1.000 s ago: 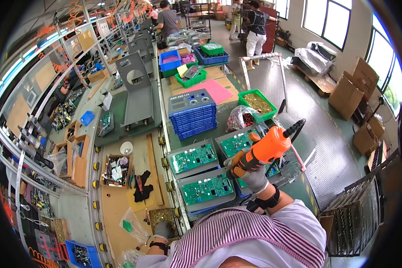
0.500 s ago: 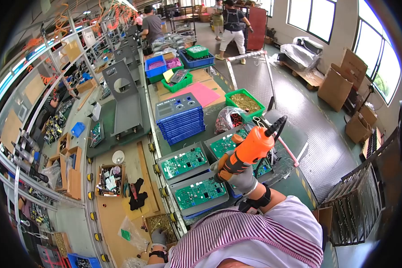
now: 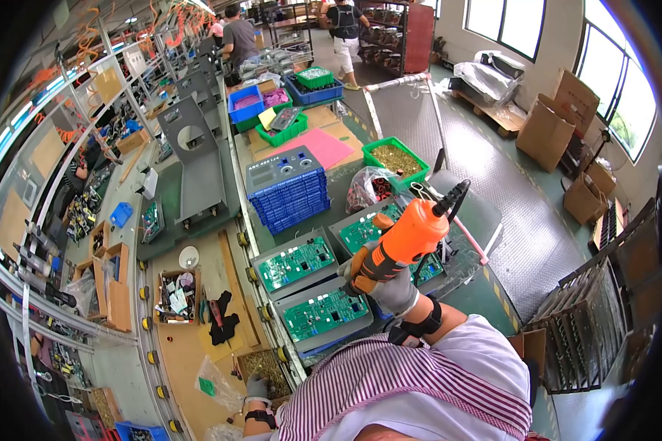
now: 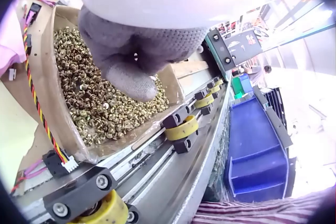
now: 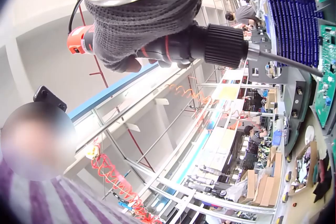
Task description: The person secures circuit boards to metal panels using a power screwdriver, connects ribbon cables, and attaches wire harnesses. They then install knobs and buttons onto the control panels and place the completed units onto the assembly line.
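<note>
In the head view, my gloved right hand [image 3: 393, 292] grips an orange and black power screwdriver [image 3: 412, 231] above grey panels bearing green circuit boards [image 3: 327, 314]. The right wrist view shows the gloved hand [image 5: 142, 27] round the tool's body, its black collar [image 5: 226, 45] and long bit pointing at a board [image 5: 326, 85]. My gloved left hand [image 3: 257, 388] is at a box of brass-coloured screws [image 3: 267, 367]. From the left wrist, the hand [image 4: 142, 45] hangs over the screws [image 4: 84, 92], a fingertip low among them; whether it pinches any is hidden.
A blue stack of panels [image 3: 290, 200] stands behind the boards, near a bag of red parts [image 3: 368, 189] and a green bin of screws [image 3: 397, 159]. A roller rail [image 3: 251, 273] runs between the two work surfaces. People stand farther back.
The head view has shifted, so the bench sits farther left. The right hand still grips the tool over the boards. The left hand remains at the screw box. A person behind has walked left.
</note>
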Action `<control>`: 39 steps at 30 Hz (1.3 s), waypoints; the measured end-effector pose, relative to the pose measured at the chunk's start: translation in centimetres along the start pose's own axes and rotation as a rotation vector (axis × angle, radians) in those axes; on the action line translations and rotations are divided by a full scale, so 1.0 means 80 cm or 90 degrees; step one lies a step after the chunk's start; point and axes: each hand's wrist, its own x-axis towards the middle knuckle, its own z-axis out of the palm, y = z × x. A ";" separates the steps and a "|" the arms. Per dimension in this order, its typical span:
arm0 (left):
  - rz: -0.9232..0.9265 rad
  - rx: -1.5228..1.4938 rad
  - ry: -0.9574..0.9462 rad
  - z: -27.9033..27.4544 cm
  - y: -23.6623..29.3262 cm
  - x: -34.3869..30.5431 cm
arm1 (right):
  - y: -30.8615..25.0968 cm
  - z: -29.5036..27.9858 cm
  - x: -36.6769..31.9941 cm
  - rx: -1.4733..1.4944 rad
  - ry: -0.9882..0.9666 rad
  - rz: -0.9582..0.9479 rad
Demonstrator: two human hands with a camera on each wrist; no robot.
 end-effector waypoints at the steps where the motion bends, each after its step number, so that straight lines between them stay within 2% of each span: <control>1: -0.008 -0.004 -0.028 -0.004 -0.004 0.006 | 0.001 -0.002 0.001 -0.019 -0.015 0.000; 3: 0.291 0.199 -0.153 -0.027 -0.039 0.034 | 0.003 -0.002 0.001 0.001 -0.007 0.007; 5: 0.450 0.306 -0.182 -0.036 -0.055 0.055 | 0.003 0.000 0.000 0.025 0.014 0.012; 8: 0.478 0.321 -0.084 -0.038 -0.068 0.077 | -0.002 0.003 0.000 0.047 0.038 0.022; 9: 0.338 0.147 -0.110 -0.033 -0.045 0.055 | -0.001 0.001 0.001 0.043 0.030 0.026; 10: 0.124 -0.206 -0.144 -0.014 0.007 0.010 | 0.000 0.000 0.002 0.038 0.022 0.031; 11: 0.020 -0.440 -0.148 0.004 0.051 -0.024 | 0.002 0.000 0.003 0.041 0.025 0.024; 13: 0.018 -0.600 -0.219 0.031 0.118 -0.074 | 0.007 0.005 0.007 0.048 0.029 0.015; 15: 0.129 -0.545 -0.325 0.052 0.162 -0.088 | 0.002 0.014 0.014 0.084 0.004 0.002; 19: 0.064 -0.509 -0.548 0.132 0.237 -0.118 | 0.006 0.025 0.025 0.116 -0.086 -0.029; 22: 0.111 -0.338 -0.558 0.187 0.269 -0.156 | 0.014 0.026 0.031 0.261 -0.172 -0.062; 24: 0.133 -0.284 -0.575 0.213 0.283 -0.173 | -0.001 0.036 0.029 0.235 -0.104 -0.047; 25: 0.106 -0.317 -0.582 0.220 0.288 -0.177 | -0.007 0.038 0.028 0.221 -0.068 -0.041; 28: 0.134 -0.363 -0.599 0.233 0.285 -0.173 | -0.002 0.023 0.030 0.197 -0.103 -0.057; 31: 0.100 -0.408 -0.616 0.236 0.283 -0.169 | -0.013 0.032 0.024 0.143 -0.014 -0.039; 34: 0.110 -0.408 -0.609 0.236 0.286 -0.169 | 0.012 0.017 0.027 0.114 -0.114 -0.087; 39: 0.150 -0.355 -0.558 0.237 0.288 -0.175 | 0.017 0.019 0.027 0.118 -0.107 -0.060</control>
